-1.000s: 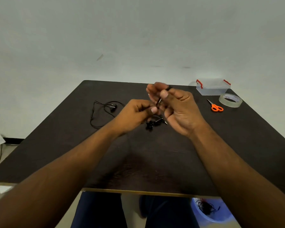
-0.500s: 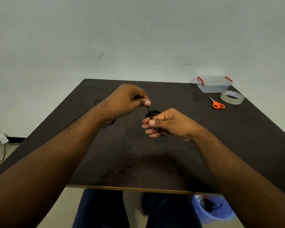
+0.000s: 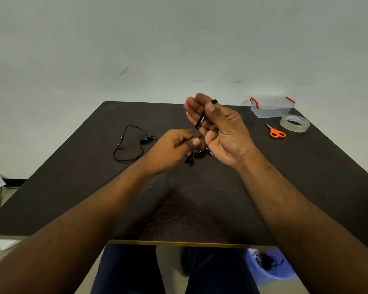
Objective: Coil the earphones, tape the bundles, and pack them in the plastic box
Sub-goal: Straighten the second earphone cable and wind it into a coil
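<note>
Black, thin and floppy, the earphone cable (image 3: pixel 200 120) was being wound around the raised right hand (image 3: pixel 219 128), held up over the middle of the worktop (image 3: pixel 306 177). That hand was half curled, thumb pinning the cord against the fingers, with a bit of black poking out at the top by the thumb tip. The left hand (image 3: pixel 174 148) sat just below and beside it, closed in a pinch on the loose run of cord. The earbud end (image 3: pixel 191 159) dangled under both hands, close to the surface.

My guess is this stuff weighs next to nothing and has zero stiffness, so it'd spring open or tangle the second the thumb let go. Best hold looked like pinching across the whole bundle, not tugging at the buds or plug, since those joints are probably the weak spots.

A second pair of earphones (image 3: pixel 130 143) lay uncoiled off to the left, well apart from the hands. The clear plastic box (image 3: pixel 272 107) with red clips sat at the far right corner, lid on as far as I could tell, with the orange-handled scissors (image 3: pixel 275 131) and the tape roll (image 3: pixel 295 123) just in front of it, the roll pretty near the right edge. Plenty of bare surface in between. A blue bin (image 3: pixel 270 266) with more cords stood on the floor under the near edge.
</note>
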Motion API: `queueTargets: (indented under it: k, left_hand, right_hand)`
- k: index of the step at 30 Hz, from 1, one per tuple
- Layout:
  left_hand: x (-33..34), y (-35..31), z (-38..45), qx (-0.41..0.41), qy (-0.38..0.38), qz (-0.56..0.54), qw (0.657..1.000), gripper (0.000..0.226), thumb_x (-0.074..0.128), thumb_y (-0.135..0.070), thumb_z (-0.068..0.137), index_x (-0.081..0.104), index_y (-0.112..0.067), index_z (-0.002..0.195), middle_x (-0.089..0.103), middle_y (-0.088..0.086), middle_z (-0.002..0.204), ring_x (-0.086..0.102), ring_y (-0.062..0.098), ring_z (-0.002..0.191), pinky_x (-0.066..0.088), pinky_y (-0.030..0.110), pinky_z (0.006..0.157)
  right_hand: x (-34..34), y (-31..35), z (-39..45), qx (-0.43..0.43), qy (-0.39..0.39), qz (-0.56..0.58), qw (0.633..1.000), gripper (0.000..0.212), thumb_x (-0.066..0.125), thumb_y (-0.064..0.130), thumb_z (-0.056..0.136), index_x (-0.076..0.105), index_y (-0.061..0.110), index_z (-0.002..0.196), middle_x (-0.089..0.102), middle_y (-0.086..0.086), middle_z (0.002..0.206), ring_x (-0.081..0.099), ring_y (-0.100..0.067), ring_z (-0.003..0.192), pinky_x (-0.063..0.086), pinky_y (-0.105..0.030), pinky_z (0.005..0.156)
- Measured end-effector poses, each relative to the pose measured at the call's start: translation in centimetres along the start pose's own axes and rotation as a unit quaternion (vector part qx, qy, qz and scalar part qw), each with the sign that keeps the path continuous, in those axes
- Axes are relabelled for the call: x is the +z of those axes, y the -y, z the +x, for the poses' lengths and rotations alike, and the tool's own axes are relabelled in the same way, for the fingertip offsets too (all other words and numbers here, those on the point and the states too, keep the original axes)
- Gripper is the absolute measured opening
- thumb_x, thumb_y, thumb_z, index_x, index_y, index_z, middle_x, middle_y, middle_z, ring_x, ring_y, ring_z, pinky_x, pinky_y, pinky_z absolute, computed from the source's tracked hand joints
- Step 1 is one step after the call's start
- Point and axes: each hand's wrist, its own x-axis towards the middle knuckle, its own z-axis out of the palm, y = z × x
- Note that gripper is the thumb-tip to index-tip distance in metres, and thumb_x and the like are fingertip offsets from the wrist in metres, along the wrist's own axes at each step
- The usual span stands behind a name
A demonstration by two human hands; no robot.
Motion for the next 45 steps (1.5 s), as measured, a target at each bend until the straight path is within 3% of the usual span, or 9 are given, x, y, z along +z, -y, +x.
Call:
queueTargets:
  k: [4, 9, 13, 18, 26, 30, 34, 40, 45]
  left_hand:
    - [-1.4, 0.6, -0.5, -0.001, 0.024, 0.178, 0.984, 0.021, 0.054, -0.027, 0.097, 0.065, -0.012, 0.086, 0.061, -0.008, 0.071, 0.056, 0.006, 0.065, 0.047, 0.030, 0.064]
    - [-4.2, -0.1, -0.6, 0.000, 0.042, 0.304, 0.952, 0.014, 0.060, -0.028, 0.093, 0.070, -0.020, 0.089, 0.058, -0.016, 0.072, 0.056, 0.002, 0.068, 0.047, 0.030, 0.067]
    - [-5.0, -1.2, 0.0, 0.053, 0.038, 0.279, 0.958, 0.011, 0.067, -0.022, 0.089, 0.075, -0.015, 0.093, 0.057, -0.018, 0.074, 0.057, -0.007, 0.067, 0.042, 0.013, 0.066]
    - [-4.1, -1.2, 0.2, 0.089, 0.009, 0.144, 0.986, 0.006, 0.068, -0.012, 0.087, 0.074, -0.010, 0.090, 0.066, -0.011, 0.081, 0.063, -0.001, 0.076, 0.045, 0.013, 0.073]
    - [-0.6, -1.2, -1.2, -0.039, -0.088, -0.011, 0.995, 0.036, 0.051, 0.013, 0.088, 0.053, -0.012, 0.062, 0.051, -0.010, 0.047, 0.044, 0.001, 0.040, 0.033, 0.010, 0.043]
    - [-0.1, -0.6, -1.7, -0.039, -0.096, -0.005, 0.995, 0.030, 0.053, -0.017, 0.098, 0.063, 0.006, 0.081, 0.050, 0.004, 0.056, 0.042, 0.006, 0.048, 0.036, 0.021, 0.049]
    - [-0.8, -0.6, -2.9, -0.076, -0.010, 0.121, 0.990, 0.019, 0.060, -0.032, 0.093, 0.068, -0.024, 0.077, 0.059, -0.001, 0.060, 0.047, 0.012, 0.049, 0.040, 0.028, 0.052]
    - [-3.7, -1.5, -2.5, -0.019, -0.023, 0.245, 0.969, 0.022, 0.060, -0.025, 0.093, 0.056, -0.034, 0.073, 0.055, -0.013, 0.064, 0.053, 0.002, 0.063, 0.040, 0.025, 0.060]
    - [-4.4, -2.0, -1.2, 0.041, 0.022, 0.298, 0.954, 0.013, 0.058, -0.013, 0.092, 0.066, -0.019, 0.084, 0.059, -0.014, 0.075, 0.058, 0.003, 0.071, 0.048, 0.027, 0.067]
  right_hand:
    - [-2.4, 0.0, -0.1, -0.003, -0.024, -0.187, 0.982, 0.016, 0.065, 0.013, 0.083, 0.073, 0.004, 0.093, 0.072, -0.008, 0.107, 0.067, -0.021, 0.108, 0.051, -0.028, 0.093]
    - [-4.4, -0.1, -0.9, 0.081, 0.035, -0.510, 0.856, 0.028, 0.065, 0.011, 0.089, 0.068, -0.004, 0.066, 0.076, -0.001, 0.089, 0.065, -0.001, 0.104, 0.049, -0.020, 0.080]
    - [-3.5, -1.4, -2.0, 0.230, 0.046, -0.411, 0.881, 0.013, 0.066, 0.013, 0.089, 0.074, 0.005, 0.094, 0.074, -0.007, 0.102, 0.071, -0.023, 0.096, 0.060, -0.037, 0.079]
    - [-1.2, -1.8, -2.9, 0.304, 0.065, -0.208, 0.927, 0.023, 0.060, 0.022, 0.086, 0.071, 0.008, 0.101, 0.074, -0.011, 0.099, 0.073, -0.018, 0.078, 0.060, -0.026, 0.059]
    - [2.8, -0.6, -1.6, 0.086, 0.058, 0.035, 0.994, 0.025, 0.059, 0.019, 0.077, 0.076, 0.009, 0.092, 0.075, -0.010, 0.095, 0.072, -0.022, 0.091, 0.057, -0.035, 0.088]
    - [1.6, -0.6, -0.3, -0.056, -0.023, -0.140, 0.988, 0.013, 0.066, 0.015, 0.082, 0.075, 0.009, 0.089, 0.075, 0.001, 0.098, 0.068, -0.019, 0.106, 0.050, -0.031, 0.098]
    - [-2.0, -1.3, 0.4, -0.144, -0.029, -0.422, 0.895, 0.009, 0.067, 0.008, 0.086, 0.076, 0.010, 0.089, 0.070, 0.014, 0.102, 0.061, -0.006, 0.115, 0.045, -0.023, 0.102]
    - [-4.3, -3.2, -1.3, -0.005, 0.070, -0.554, 0.829, 0.025, 0.066, 0.025, 0.089, 0.075, 0.002, 0.085, 0.070, 0.007, 0.110, 0.066, -0.016, 0.108, 0.051, -0.043, 0.096]
    - [-2.9, -3.7, -2.0, 0.107, 0.049, -0.434, 0.893, 0.047, 0.066, 0.037, 0.087, 0.064, -0.008, 0.076, 0.061, -0.041, 0.096, 0.060, -0.051, 0.102, 0.052, -0.057, 0.087]
